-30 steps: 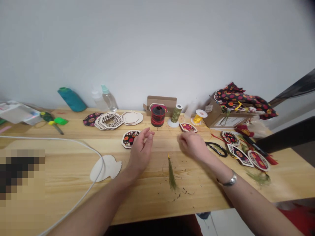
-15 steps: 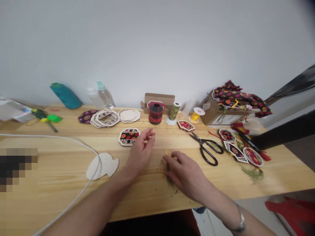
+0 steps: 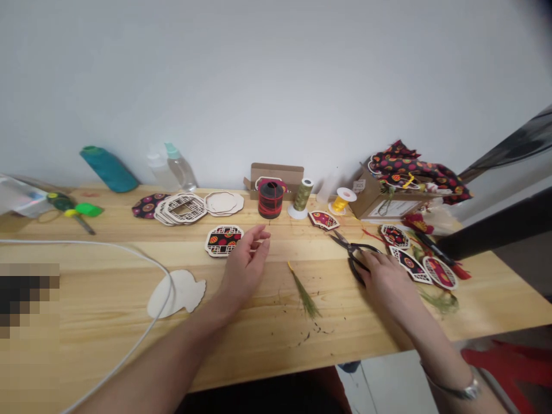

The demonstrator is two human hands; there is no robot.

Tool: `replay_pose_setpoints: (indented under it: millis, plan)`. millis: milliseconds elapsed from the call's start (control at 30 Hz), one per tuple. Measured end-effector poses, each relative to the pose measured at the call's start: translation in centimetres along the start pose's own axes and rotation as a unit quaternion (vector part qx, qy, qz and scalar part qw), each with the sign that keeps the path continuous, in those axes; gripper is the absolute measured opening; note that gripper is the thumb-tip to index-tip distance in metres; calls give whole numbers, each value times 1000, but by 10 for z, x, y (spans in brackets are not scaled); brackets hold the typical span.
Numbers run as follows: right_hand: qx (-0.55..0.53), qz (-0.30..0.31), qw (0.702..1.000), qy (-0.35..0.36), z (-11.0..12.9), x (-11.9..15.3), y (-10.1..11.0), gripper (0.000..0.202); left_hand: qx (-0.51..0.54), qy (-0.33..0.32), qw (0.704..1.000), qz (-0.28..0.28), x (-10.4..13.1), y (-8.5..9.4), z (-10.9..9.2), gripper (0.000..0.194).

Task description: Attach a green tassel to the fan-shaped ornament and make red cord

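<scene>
My left hand (image 3: 249, 261) hovers over the table beside a patterned black-and-red ornament (image 3: 224, 240), its fingers loosely curved and apart with nothing between them. To the right, my right hand (image 3: 386, 282) is on the black handles of the scissors (image 3: 353, 251), whose blades point up and left. The fingertips partly cover the handles, so how firmly they grip is hard to see. Between both hands a green tassel (image 3: 304, 292) with a yellow loop lies flat, dark snippets scattered about it. A red-and-black thread spool (image 3: 270, 200) stands beyond my left hand.
A white cable (image 3: 146, 253) crosses a pale wooden cutout (image 3: 176, 293) at left. Along the wall stand a teal cone (image 3: 110, 168), bottles, a green spool (image 3: 303, 195) and a yellow spool (image 3: 342, 200). Finished ornaments (image 3: 440, 272) and a cardboard box (image 3: 379, 198) are at right.
My right hand has let go of the green tassel and moved right onto the scissors' handles. The tassel now lies uncovered on the table. My left hand has barely moved.
</scene>
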State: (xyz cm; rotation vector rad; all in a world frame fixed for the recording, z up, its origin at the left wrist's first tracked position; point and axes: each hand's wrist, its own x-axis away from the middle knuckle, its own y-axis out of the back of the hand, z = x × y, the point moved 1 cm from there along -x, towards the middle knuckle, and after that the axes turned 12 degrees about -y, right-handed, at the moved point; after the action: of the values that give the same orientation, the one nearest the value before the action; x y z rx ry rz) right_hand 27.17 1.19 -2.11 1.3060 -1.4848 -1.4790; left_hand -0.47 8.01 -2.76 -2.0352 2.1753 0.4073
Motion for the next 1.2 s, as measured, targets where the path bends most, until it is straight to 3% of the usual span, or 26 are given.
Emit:
replay_pose_setpoints:
  millis: [267,400,533,867,967,1067,1133,1200]
  plan:
    - [-37,-57,998,1,-7,13,-14,27,5,9,1000,3,1,0,0,41]
    - [-39,-15,999,1,-6,11,-11,25,4,4,1000,4,1,1,0,42]
    - [-20,-16,1000,-4,-3,15,-5,26,4,7,1000,-3,0,1,-2,42]
    - [-1,17,994,-108,-27,-7,-10,23,7,-2,1000,-15,1,0,-3,40]
    - [12,-44,996,-82,-10,-4,0,24,10,-1,1000,-18,1,1,-3,41]
    - [-98,-100,990,32,34,12,14,22,6,-7,1000,-26,1,1,-3,40]
    - [-187,-41,974,121,69,24,19,19,-3,-9,1000,-28,1,1,-2,39]
    - [-186,6,971,147,99,32,20,14,-8,-7,1000,-28,1,2,-2,38]
